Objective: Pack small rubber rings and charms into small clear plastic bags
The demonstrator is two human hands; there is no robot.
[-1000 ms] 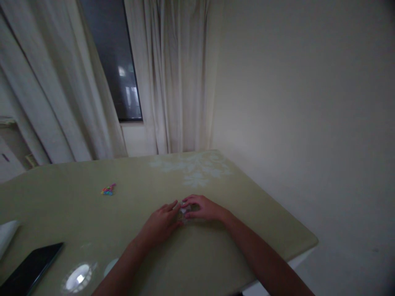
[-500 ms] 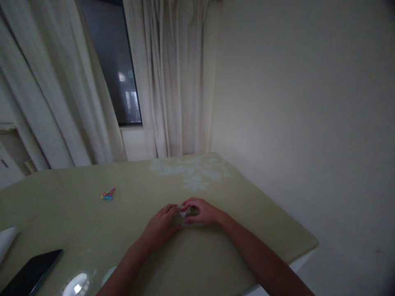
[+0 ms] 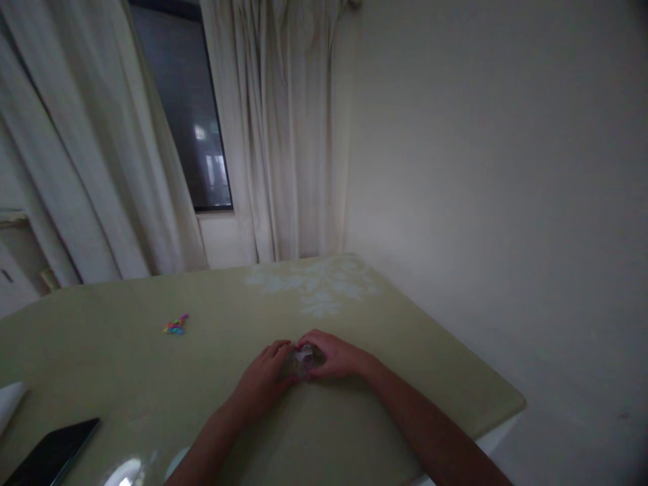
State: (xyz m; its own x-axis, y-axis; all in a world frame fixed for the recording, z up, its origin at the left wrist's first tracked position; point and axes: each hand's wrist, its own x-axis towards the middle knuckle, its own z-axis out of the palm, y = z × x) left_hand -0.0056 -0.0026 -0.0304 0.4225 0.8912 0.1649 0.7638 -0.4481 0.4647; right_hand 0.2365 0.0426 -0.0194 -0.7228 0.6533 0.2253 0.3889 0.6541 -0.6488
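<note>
Between my two hands, low over the table, is a small clear, shiny object (image 3: 304,359); its exact kind is too blurred to tell. My left hand (image 3: 267,373) curves round its left side, with thumb and fingers bent. From the right, my right hand (image 3: 329,355) has its thumb at the near edge and its fingers at the far edge of the same object. The fingertips of both hands come close together around it.
The greenish table (image 3: 227,304) carries a small pile of bright coloured pieces (image 3: 176,325) at the back left. A black phone-like slab (image 3: 53,452) lies front left, near a white object (image 3: 9,403). Curtains and a wall stand behind.
My right hand's thumb and fingers have closed in on the clear object. The whole view has shifted slightly, and my left hand keeps nearly the same place.
</note>
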